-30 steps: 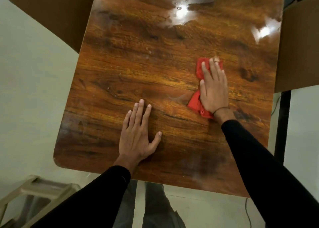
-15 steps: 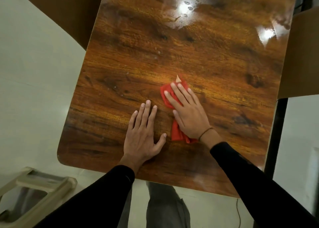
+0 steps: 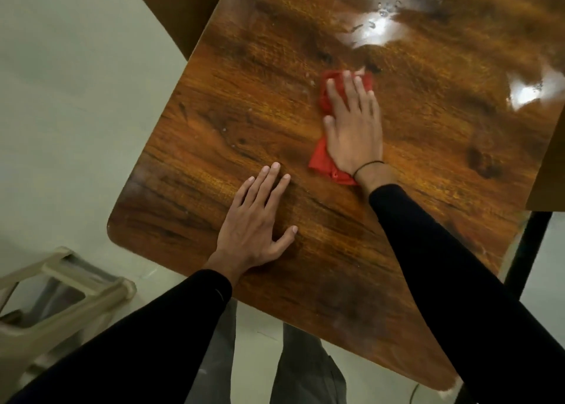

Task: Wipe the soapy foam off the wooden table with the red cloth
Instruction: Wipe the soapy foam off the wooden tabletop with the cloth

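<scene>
Glossy wooden table (image 3: 250, 104) filled the frame's middle, wet droplets (image 3: 379, 21) glinting at upper right. Your right hand (image 3: 354, 128) pressed flat, fingers spread, on the red cloth (image 3: 321, 159) at center right. Your left hand (image 3: 256, 223) lay open, palm down, at lower center.

My table (image 3: 244, 104) is glossy, wet-shining wood with dark grain, the red cloth (image 3: 325, 162) is soft and creased (matt beside that sheen), and my sleeves (image 3: 458, 281) are smooth black fabric.
</scene>
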Motion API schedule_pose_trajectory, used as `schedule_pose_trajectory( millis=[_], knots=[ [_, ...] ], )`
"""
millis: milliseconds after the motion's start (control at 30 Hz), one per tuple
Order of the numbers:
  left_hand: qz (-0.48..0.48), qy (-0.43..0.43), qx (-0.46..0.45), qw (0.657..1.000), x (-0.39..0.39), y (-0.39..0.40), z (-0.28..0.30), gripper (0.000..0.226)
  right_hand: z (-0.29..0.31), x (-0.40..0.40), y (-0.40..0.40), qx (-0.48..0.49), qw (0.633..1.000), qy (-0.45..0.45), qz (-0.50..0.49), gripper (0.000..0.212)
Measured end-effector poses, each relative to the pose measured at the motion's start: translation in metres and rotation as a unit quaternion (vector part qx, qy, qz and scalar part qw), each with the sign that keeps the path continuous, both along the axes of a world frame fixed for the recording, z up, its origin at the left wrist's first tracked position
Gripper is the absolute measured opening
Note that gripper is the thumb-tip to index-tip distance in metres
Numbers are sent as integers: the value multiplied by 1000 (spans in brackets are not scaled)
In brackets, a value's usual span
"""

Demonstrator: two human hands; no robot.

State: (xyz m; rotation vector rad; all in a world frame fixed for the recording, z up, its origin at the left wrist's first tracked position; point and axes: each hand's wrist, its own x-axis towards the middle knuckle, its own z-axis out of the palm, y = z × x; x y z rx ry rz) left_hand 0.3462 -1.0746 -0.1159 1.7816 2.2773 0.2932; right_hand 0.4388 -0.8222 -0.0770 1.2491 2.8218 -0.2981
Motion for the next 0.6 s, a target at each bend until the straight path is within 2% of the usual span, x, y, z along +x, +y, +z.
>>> schedule_pose_trajectory(
  millis=[133,300,367,433,600],
  knots=[
    [26,-17,24,999,1,0,2,98,-1,0,-40,0,984,-3,177,69],
    [83,-18,34,996,5,0,7,99,-5,75,-55,-24,942,-1,334,70],
    [83,-10,24,996,4,1,10,98,-3,92,-38,-37,944,-9,328,69],
    [76,5,20,997,3,1,12,96,-2,92,-18,-44,961,-14,273,69],
    [77,-7,23,997,3,0,11,95,-7,15,15,-21,987,8,158,67]
  ],
)
